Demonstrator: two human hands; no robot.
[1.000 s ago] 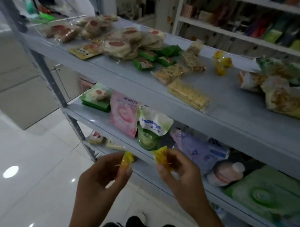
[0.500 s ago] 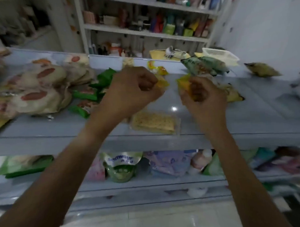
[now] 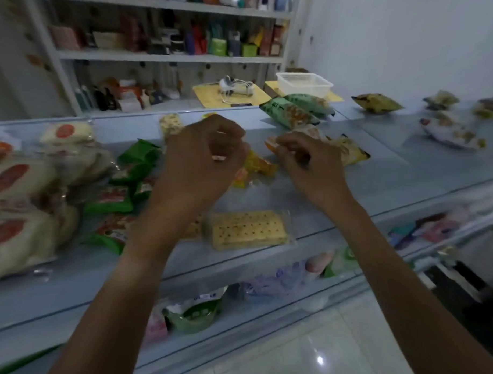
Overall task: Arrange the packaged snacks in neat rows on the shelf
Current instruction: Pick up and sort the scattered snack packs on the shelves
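Over the top shelf point(image 3: 393, 179), both hands sit near the middle, above the snack packs. Left hand point(image 3: 202, 157) has fingers curled in, back of hand to camera; whether it pinches anything is hidden, so grip can't be told. Right hand point(image 3: 303, 157) has fingers curled round a small orange-yellow pack point(image 3: 269, 144) that pokes out at its fingertips. Between and just below the two hands, a cluster of small yellow-orange packs point(image 3: 257, 165) lies on the shelf, blurred.

Cracker pack point(image 3: 248, 228), flat, clear wrap, lies near the front edge, below the hands. Left side: pile of round pale cakes with red labels point(image 3: 19, 200), then green-wrapped packs point(image 3: 138, 157) heaped loosely, some under the left forearm. Small pale cracker pack point(image 3: 170, 123) stands against the back lip behind the left hand. Right of the hands: two green bags point(image 3: 295, 109) angled across the back edge, a yellow bag point(image 3: 349, 151) just beside the right hand, partly hidden by it. Farther right, well apart: a yellow-dark bag point(image 3: 376, 102) and more blurred bags point(image 3: 450, 129).

Lower shelf point(image 3: 272, 317) holds a green pouch point(image 3: 194, 314), a purple pack point(image 3: 271, 281), other blurred items. Behind: wall shelving with bottles and boxes point(image 3: 179, 53), a clear plastic tub point(image 3: 304, 84). White tile floor point(image 3: 329, 351) below.
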